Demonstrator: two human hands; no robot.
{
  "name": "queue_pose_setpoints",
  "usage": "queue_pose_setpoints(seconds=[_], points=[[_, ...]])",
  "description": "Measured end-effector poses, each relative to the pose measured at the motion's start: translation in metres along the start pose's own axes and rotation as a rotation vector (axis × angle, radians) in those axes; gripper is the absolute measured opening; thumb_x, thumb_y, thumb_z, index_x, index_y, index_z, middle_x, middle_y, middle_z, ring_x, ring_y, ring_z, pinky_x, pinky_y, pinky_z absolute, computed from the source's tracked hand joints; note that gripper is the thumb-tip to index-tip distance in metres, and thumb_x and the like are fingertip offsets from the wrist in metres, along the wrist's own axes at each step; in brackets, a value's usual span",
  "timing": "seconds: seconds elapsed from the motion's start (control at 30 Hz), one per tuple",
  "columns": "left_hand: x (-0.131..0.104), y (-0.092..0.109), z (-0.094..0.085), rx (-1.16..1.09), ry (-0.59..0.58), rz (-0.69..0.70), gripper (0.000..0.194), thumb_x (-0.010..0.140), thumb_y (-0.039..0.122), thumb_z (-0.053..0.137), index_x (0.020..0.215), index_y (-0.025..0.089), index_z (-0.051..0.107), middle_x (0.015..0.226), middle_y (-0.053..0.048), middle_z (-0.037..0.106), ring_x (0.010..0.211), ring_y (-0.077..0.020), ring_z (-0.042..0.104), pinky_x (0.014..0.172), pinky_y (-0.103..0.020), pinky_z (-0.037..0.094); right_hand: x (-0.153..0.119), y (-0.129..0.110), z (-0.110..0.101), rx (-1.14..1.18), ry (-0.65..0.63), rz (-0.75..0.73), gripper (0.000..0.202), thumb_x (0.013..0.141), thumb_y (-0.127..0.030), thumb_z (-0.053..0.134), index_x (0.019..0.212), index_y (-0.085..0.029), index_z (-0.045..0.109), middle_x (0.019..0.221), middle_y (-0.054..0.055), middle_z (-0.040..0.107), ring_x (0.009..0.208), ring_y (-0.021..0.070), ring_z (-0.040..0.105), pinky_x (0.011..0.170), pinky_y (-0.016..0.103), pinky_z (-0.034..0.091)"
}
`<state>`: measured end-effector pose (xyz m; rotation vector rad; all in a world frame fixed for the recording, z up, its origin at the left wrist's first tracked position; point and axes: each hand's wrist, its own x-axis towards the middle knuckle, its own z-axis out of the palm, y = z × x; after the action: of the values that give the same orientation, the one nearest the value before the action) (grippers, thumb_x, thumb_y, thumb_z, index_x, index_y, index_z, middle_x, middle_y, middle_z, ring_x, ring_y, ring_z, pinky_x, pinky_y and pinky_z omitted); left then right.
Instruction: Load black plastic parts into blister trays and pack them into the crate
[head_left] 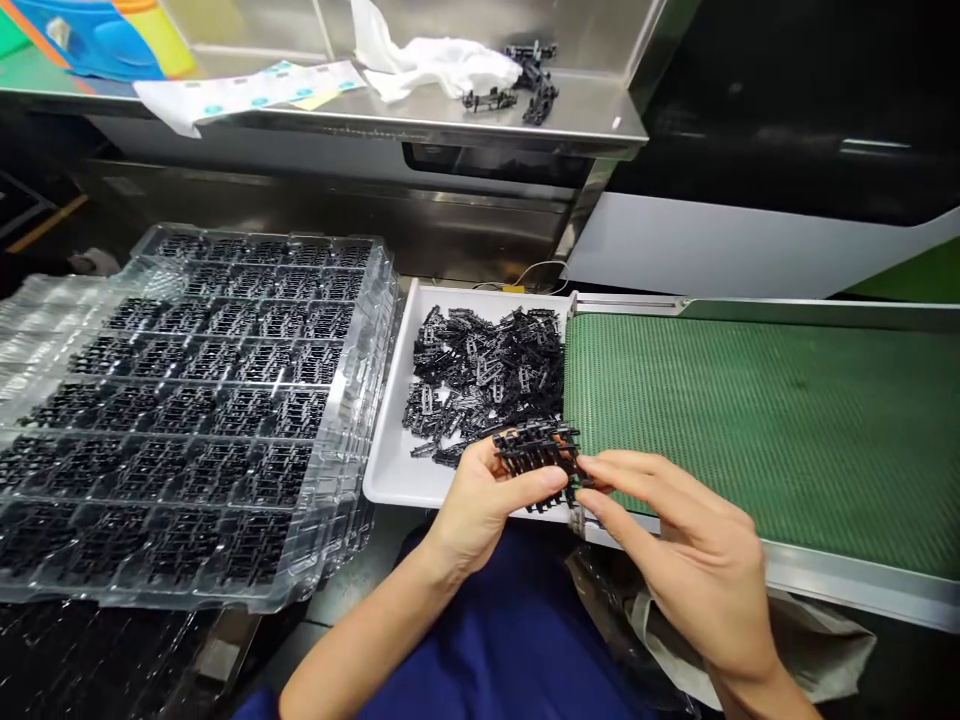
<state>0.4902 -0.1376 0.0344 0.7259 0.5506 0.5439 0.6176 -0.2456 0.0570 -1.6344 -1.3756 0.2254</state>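
My left hand [487, 500] is closed around a stack of small black plastic parts [534, 455], its thumb lying across the near side. From the right, my right hand [682, 540] pinches at the end of that stack with thumb and forefinger, on what looks like one more black part. Both hands are above the near right corner of a white tray [390, 470]. In this tray lies a loose heap of the same black parts [487, 370], jumbled in all directions.
Left of the tray is a stack of clear plastic compartment trays [352, 400] filled with rows of black parts. A green conveyor belt [750, 420] adjoins the tray's right side. On the metal shelf [315, 118] above lie a white cloth [442, 68], printed paper [255, 92] and several black parts [534, 85].
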Motion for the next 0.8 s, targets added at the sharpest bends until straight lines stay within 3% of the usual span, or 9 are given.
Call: queue_pose_setpoints(seconds=[0.2, 0.4, 0.63, 0.73, 0.8], points=[[-0.006, 0.004, -0.007, -0.010, 0.006, 0.002, 0.024, 0.069, 0.024, 0.082, 0.092, 0.019, 0.077, 0.091, -0.001, 0.077, 0.086, -0.0166, 0.069, 0.084, -0.027, 0.051, 0.004, -0.004, 0.008, 0.003, -0.013, -0.028, 0.027, 0.084, -0.011, 0.070, 0.105, -0.027, 0.071, 0.101, -0.002, 0.071, 0.092, 0.0087, 0.067, 0.089, 0.016, 0.052], [-0.002, 0.002, -0.005, 0.039, -0.009, 0.005, 0.023, 0.069, 0.026, 0.083, 0.091, 0.020, 0.077, 0.090, 0.000, 0.077, 0.088, -0.0173, 0.069, 0.083, -0.026, 0.051, 0.005, 0.004, 0.002, -0.003, -0.033, -0.040, 0.030, 0.083, -0.009, 0.069, 0.108, -0.026, 0.071, 0.102, -0.001, 0.070, 0.091, 0.0102, 0.067, 0.087, 0.019, 0.053], [0.020, -0.017, 0.013, 0.144, -0.001, -0.079, 0.036, 0.063, 0.028, 0.087, 0.096, 0.020, 0.077, 0.095, -0.004, 0.077, 0.089, -0.0181, 0.069, 0.084, -0.026, 0.053, -0.002, 0.014, -0.011, 0.008, 0.002, 0.023, 0.021, 0.088, -0.012, 0.064, 0.103, -0.021, 0.074, 0.095, 0.004, 0.068, 0.091, 0.0129, 0.067, 0.083, 0.022, 0.054], [0.031, -0.029, 0.031, 0.210, 0.030, -0.122, 0.030, 0.066, 0.030, 0.086, 0.093, 0.019, 0.078, 0.094, -0.005, 0.078, 0.090, -0.0184, 0.070, 0.086, -0.025, 0.054, -0.001, 0.033, -0.034, -0.024, -0.051, 0.067, 0.017, 0.085, -0.021, 0.069, 0.101, -0.023, 0.075, 0.097, 0.004, 0.067, 0.093, 0.0142, 0.067, 0.085, 0.024, 0.054], [0.039, -0.036, 0.044, 0.216, 0.033, -0.182, 0.031, 0.063, 0.032, 0.088, 0.089, 0.018, 0.078, 0.092, -0.006, 0.078, 0.090, -0.0198, 0.071, 0.085, -0.025, 0.056, 0.003, 0.063, -0.073, -0.225, -0.035, 0.244, 0.015, 0.082, -0.026, 0.072, 0.096, -0.028, 0.076, 0.098, 0.001, 0.070, 0.091, 0.0137, 0.067, 0.083, 0.024, 0.054]])
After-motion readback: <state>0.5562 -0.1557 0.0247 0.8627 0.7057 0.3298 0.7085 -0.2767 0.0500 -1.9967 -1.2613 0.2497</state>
